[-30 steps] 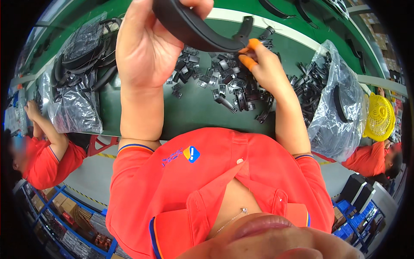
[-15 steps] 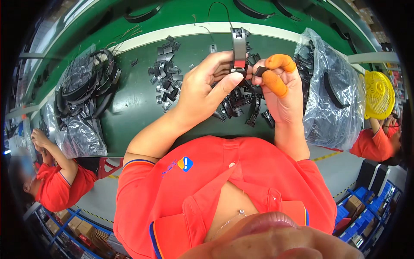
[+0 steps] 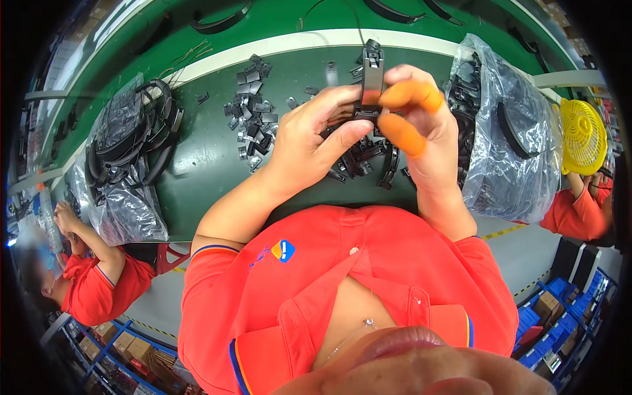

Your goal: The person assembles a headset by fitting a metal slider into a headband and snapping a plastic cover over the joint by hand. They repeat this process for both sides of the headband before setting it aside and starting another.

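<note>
My left hand (image 3: 309,131) is closed around the lower end of a dark, curved headband part (image 3: 373,69), which stands upright over the bench with a thin wire at its top. My right hand (image 3: 431,141) wears orange finger cots on thumb and forefinger. Those two fingertips are pinched up against the headband's lower end, slightly blurred, and what lies between them is hidden. Beneath my hands is a heap of black hinge-like pieces (image 3: 359,160). Left of it lies a scatter of small black caps (image 3: 250,122).
Clear plastic bags hold black headbands at left (image 3: 125,217) and black parts at right (image 3: 520,178). Further headbands (image 3: 220,25) lie on the bright green strip beyond a white ledge. A yellow fan (image 3: 582,135) stands at right. Co-workers in red (image 3: 108,283) sit on both sides.
My right hand has brought its pinched fingers left against the headband's lower end; the small black cap seen in them before is now hidden. The headband has shifted slightly right.
</note>
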A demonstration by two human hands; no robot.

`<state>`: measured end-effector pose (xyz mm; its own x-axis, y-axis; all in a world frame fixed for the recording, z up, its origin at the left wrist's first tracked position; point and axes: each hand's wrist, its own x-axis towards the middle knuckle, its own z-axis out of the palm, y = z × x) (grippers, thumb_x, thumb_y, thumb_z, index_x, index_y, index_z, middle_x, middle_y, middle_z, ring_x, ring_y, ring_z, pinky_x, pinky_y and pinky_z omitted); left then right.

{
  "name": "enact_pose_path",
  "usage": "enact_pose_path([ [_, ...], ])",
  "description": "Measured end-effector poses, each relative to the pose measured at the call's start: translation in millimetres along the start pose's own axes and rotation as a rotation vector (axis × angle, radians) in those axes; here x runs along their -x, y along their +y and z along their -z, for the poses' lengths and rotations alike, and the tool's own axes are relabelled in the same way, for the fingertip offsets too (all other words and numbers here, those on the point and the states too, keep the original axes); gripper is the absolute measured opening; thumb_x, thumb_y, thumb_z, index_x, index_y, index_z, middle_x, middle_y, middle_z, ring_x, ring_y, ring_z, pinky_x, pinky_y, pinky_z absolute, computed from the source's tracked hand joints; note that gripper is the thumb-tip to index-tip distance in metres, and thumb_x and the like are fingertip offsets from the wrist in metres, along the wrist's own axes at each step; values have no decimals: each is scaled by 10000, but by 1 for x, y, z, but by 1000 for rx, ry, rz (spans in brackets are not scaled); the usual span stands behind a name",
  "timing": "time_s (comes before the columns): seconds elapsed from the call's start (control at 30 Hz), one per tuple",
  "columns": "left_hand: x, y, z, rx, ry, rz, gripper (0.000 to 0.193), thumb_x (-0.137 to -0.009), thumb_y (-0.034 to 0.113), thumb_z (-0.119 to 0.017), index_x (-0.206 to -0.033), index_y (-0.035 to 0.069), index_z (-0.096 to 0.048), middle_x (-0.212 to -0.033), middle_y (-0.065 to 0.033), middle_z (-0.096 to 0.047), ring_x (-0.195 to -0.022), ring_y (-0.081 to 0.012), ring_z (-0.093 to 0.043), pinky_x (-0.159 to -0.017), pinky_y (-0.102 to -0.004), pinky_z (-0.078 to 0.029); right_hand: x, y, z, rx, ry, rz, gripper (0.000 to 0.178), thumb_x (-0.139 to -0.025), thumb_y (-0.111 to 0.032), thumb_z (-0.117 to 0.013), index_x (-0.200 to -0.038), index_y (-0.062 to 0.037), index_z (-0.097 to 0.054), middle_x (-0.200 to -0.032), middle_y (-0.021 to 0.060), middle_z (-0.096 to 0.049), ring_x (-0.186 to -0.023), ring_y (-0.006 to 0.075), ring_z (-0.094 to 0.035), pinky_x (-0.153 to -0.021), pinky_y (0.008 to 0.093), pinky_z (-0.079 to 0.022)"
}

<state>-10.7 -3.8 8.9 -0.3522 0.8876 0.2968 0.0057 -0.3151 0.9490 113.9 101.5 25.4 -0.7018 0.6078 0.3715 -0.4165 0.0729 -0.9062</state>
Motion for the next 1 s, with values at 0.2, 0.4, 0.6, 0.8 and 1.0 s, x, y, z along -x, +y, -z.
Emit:
enact_pose_path([
  [0.2,3,0,-1,-287,-107,-76,307,-865,189,-560,-1097,-8,-519,-1023,-117,-591,-942,-198,-588,-821,-321,-459,2,1,-4,-17,-82,-259,341,-871,-170,-547,-1152,22,-529,-1117,146,-575,-1000,193,-562,-874,309,-439],
  [0.4,7,-3,-14,162,-111,93,300,-879,137,-511,-1135,-9,-453,-1103,-99,-519,-1022,-168,-524,-864,-293,-414,7,-1,-9,40,-10,-203,275,-870,-117,-538,-1101,30,-566,-1063,140,-603,-947,190,-586,-835,297,-468],
  [0.6,8,-3,-14,196,-121,83,238,-888,93,-439,-1097,-20,-447,-1093,-90,-505,-1012,-137,-499,-869,-266,-397,10,1,-11,40,-15,-178,266,-868,-101,-535,-1101,23,-570,-1067,138,-603,-940,181,-585,-820,290,-476],
  [0.8,9,-7,-15,213,-94,26,240,-899,119,-457,-1093,-21,-446,-1062,-90,-521,-951,-127,-523,-828,-260,-423,13,3,-12,190,-21,-66,273,-875,-129,-533,-1099,23,-571,-1074,132,-602,-891,146,-590,-734,240,-488],
  [1.0,11,-10,-13,91,-99,92,280,-912,219,-501,-1059,-18,-484,-907,-65,-577,-807,-104,-557,-732,-218,-445,18,-3,-14,127,29,-245,286,-890,-175,-514,-1084,27,-571,-1076,115,-602,-805,99,-573,-602,186,-434],
])
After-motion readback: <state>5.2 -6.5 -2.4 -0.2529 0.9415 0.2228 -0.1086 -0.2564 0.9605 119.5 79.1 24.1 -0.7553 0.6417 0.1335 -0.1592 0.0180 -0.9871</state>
